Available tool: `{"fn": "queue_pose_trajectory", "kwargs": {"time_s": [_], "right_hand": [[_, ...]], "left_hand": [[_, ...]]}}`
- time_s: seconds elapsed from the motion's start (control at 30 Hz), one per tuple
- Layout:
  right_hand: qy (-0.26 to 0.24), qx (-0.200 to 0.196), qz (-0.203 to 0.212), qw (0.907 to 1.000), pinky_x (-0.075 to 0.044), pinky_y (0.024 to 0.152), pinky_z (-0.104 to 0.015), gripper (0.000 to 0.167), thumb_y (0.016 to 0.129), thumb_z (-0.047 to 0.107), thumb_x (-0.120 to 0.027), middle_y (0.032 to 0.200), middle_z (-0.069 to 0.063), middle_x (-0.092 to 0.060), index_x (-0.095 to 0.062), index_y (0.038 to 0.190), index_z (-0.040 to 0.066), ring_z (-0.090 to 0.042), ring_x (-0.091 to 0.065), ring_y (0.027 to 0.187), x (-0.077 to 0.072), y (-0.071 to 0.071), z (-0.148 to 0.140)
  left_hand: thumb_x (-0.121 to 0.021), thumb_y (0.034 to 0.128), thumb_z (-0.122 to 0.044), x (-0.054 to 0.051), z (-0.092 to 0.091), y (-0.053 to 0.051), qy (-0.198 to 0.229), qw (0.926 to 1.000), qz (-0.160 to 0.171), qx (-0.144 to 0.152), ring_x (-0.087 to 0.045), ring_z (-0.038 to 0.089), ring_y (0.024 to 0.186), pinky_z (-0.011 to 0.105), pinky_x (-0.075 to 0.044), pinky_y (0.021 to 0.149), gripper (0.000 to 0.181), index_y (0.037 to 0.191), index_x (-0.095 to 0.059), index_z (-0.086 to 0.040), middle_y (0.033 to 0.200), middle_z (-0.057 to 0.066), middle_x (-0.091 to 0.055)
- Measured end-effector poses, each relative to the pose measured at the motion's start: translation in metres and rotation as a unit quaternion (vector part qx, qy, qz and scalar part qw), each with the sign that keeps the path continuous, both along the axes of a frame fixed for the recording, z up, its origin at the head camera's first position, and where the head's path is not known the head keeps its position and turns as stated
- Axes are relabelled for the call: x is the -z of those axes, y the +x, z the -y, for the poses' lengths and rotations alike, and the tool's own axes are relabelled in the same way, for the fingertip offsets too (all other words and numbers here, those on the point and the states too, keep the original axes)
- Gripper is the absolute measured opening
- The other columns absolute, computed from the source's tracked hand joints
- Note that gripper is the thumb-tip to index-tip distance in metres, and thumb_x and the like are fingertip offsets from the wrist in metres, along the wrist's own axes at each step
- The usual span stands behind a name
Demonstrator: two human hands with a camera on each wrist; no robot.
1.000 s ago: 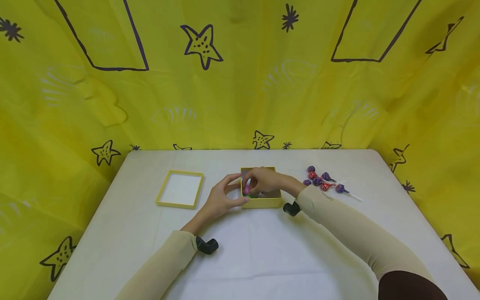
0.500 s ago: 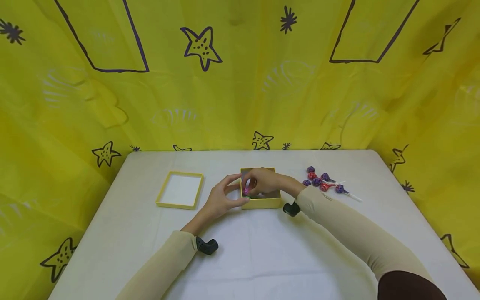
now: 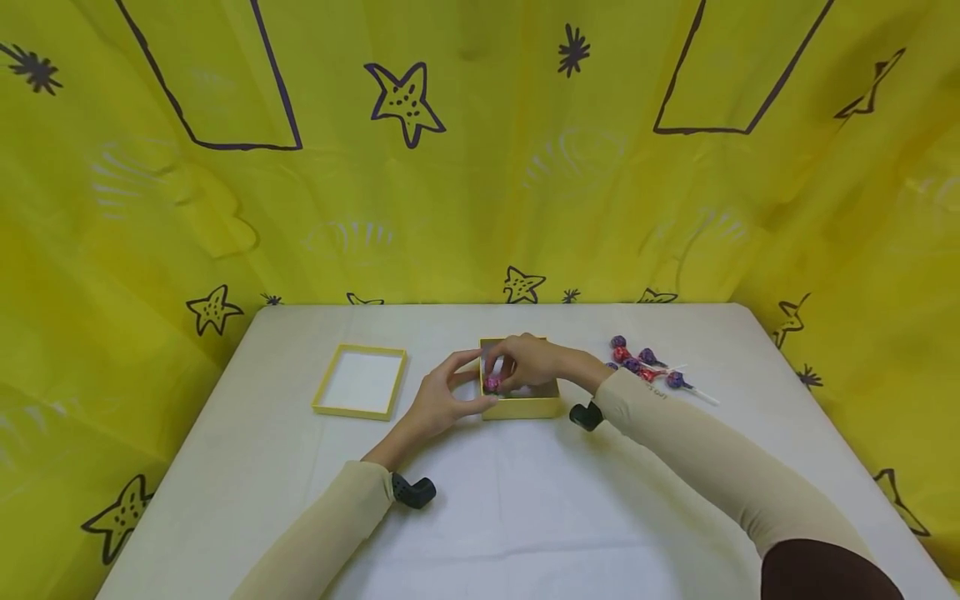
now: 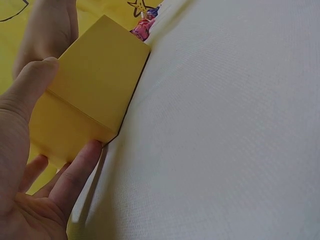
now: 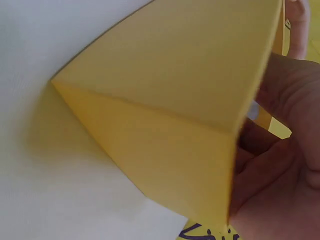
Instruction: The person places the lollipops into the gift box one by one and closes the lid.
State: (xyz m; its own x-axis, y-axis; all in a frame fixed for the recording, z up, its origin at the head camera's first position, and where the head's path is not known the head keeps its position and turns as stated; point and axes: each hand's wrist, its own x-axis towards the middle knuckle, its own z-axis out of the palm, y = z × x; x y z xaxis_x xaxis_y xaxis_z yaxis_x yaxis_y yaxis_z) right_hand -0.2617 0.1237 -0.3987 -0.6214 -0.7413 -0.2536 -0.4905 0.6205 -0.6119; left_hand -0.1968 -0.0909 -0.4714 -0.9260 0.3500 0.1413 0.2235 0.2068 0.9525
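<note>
A yellow box (image 3: 521, 408) stands at the middle of the table. My left hand (image 3: 442, 398) holds its left side, thumb at the near corner and fingers along the wall; the left wrist view shows this hand (image 4: 45, 185) against the box (image 4: 95, 75). Inside the box, the thumb and fingers of my right hand (image 3: 528, 362) pinch a pink-wrapped lollipop (image 3: 492, 383) near the left wall. In the right wrist view the box wall (image 5: 165, 95) hides the fingertips of that hand (image 5: 290, 150). The rest of the box's contents is mostly covered by the hand.
A shallow yellow-rimmed lid (image 3: 360, 412) with a white inside lies left of the box. To the right, several purple and red lollipops (image 3: 647, 357) lie in a loose group beside my right forearm. A yellow patterned curtain (image 3: 465, 183) hangs behind the white table (image 3: 487, 517).
The head view has shifted slightly. The pink lollipop inside the box shows a little more from beside my right fingers; both hands stay at nearly the same place.
</note>
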Motion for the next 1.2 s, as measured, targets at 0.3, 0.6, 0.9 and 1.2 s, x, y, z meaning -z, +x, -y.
{"fn": "queue_pose_trajectory", "kwargs": {"time_s": [0.3, 0.6, 0.9, 1.2], "right_hand": [[0.022, -0.004, -0.052, 0.9984, -0.058, 0.087, -0.034, 0.028, 0.093, 0.008, -0.076, 0.099, -0.001, -0.074, -0.071, 0.12, 0.008, -0.017, -0.066, 0.09, -0.021, 0.003, -0.013], [-0.01, -0.001, -0.111, 0.9938, -0.059, 0.08, -0.031, 0.028, 0.092, 0.01, -0.077, 0.101, -0.006, -0.073, -0.071, 0.119, 0.009, -0.019, -0.068, 0.089, -0.049, 0.01, -0.034], [-0.011, 0.031, -0.135, 0.9903, -0.06, 0.086, -0.041, 0.034, 0.093, 0.011, -0.076, 0.119, -0.009, -0.072, -0.069, 0.126, 0.008, -0.025, -0.068, 0.1, -0.063, 0.015, -0.065], [-0.012, 0.076, -0.13, 0.9885, -0.061, 0.085, -0.042, 0.038, 0.093, 0.01, -0.076, 0.118, -0.01, -0.07, -0.067, 0.13, 0.01, -0.032, -0.067, 0.104, -0.065, 0.022, -0.096]], "left_hand": [[-0.088, 0.0836, -0.018, 0.003, 0.0, -0.002, 0.004, 1.0, 0.005, 0.001, -0.056, 0.028, 0.135, 0.046, -0.048, 0.108, 0.078, 0.151, -0.048, -0.019, 0.158, 0.005, -0.044], [-0.088, 0.0835, -0.017, 0.005, -0.001, -0.003, 0.012, 0.9999, 0.005, 0.005, -0.057, 0.029, 0.134, 0.047, -0.046, 0.111, 0.081, 0.152, -0.045, -0.01, 0.158, 0.007, -0.045], [-0.088, 0.0829, -0.013, 0.005, -0.002, -0.002, 0.013, 0.9999, 0.009, 0.002, -0.056, 0.031, 0.135, 0.049, -0.043, 0.113, 0.081, 0.152, -0.047, -0.011, 0.158, 0.007, -0.045], [-0.085, 0.0839, -0.003, -0.005, -0.003, 0.001, 0.023, 0.9996, 0.015, 0.01, -0.05, 0.041, 0.138, 0.055, -0.041, 0.113, 0.082, 0.153, -0.041, -0.001, 0.161, 0.018, -0.039]]}}
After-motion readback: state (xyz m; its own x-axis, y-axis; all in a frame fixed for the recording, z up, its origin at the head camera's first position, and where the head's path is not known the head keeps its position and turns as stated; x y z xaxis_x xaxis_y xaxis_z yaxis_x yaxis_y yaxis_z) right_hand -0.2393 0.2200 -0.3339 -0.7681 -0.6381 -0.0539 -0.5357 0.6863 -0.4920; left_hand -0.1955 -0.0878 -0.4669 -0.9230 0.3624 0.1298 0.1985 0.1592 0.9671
